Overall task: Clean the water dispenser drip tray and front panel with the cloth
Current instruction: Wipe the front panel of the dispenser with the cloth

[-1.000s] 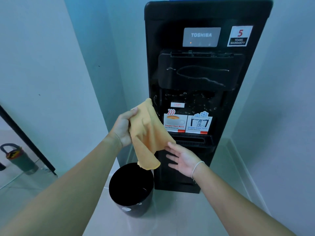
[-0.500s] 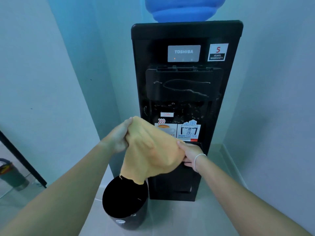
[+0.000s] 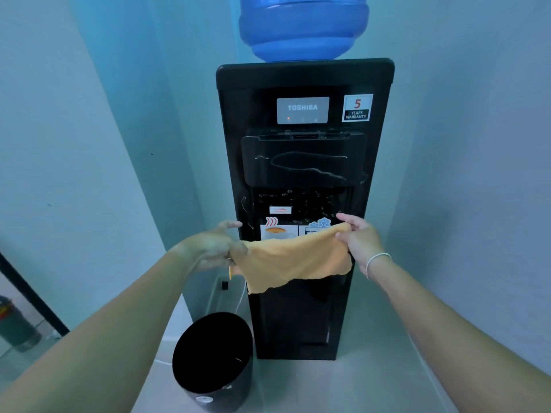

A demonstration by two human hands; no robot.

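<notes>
A black water dispenser [image 3: 304,317] stands in a corner with a blue bottle [image 3: 302,28] on top. Its front panel [image 3: 301,168] carries wet streaks and droplets. An orange cloth [image 3: 293,257] is stretched flat in front of the dispensing bay. My left hand [image 3: 216,244] pinches its left corner and my right hand [image 3: 357,236] pinches its top right corner. The cloth hides the drip tray and the lower halves of the hot and cold stickers.
A black round bin [image 3: 213,360] stands on the floor at the dispenser's lower left, under my left forearm. Pale walls close in on both sides. A green flask [image 3: 13,329] sits on the floor at the far left edge.
The cloth hung bunched from my left hand; my right hand took its other edge and both hands pulled it out wide. The view has tilted up, showing the blue bottle.
</notes>
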